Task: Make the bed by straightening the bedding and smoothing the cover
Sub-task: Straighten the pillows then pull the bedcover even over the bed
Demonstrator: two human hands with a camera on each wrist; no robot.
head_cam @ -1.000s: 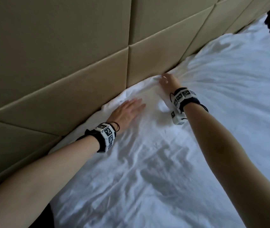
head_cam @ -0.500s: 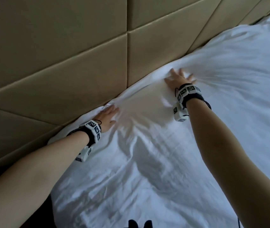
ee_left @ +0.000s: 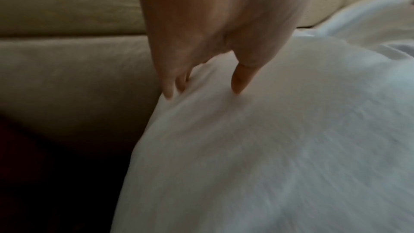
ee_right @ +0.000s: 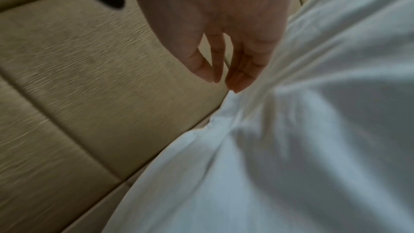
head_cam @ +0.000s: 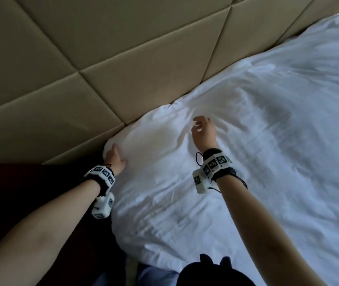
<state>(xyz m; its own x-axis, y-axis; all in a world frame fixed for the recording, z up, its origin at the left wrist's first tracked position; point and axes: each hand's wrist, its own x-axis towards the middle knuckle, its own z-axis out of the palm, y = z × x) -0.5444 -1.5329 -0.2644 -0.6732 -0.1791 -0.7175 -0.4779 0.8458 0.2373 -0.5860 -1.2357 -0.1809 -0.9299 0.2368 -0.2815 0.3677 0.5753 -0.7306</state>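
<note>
A white cover [head_cam: 257, 172] lies creased over the bed against a beige padded headboard [head_cam: 123, 69]. My left hand [head_cam: 112, 154] is at the cover's near-left corner beside the headboard. In the left wrist view this hand [ee_left: 201, 86] has straight fingers [ee_left: 170, 86] along the cover's [ee_left: 268, 148] edge and the thumb pressed on top. My right hand [head_cam: 200, 126] hovers just over a bunched fold further right. In the right wrist view its [ee_right: 224, 81] fingers hang loose and hold nothing above the cover [ee_right: 291, 148].
The headboard [ee_left: 67, 68] [ee_right: 78, 77] runs tight along the cover's far edge. A dark gap [head_cam: 30, 193] lies left of the bed. At the bottom edge there is a dark object [head_cam: 212, 273] beside pale blue cloth [head_cam: 156, 275].
My left hand has slid left along the headboard to the cover's corner. My right hand has lifted off the cover, its fingers no longer spread flat. The head view has swung left.
</note>
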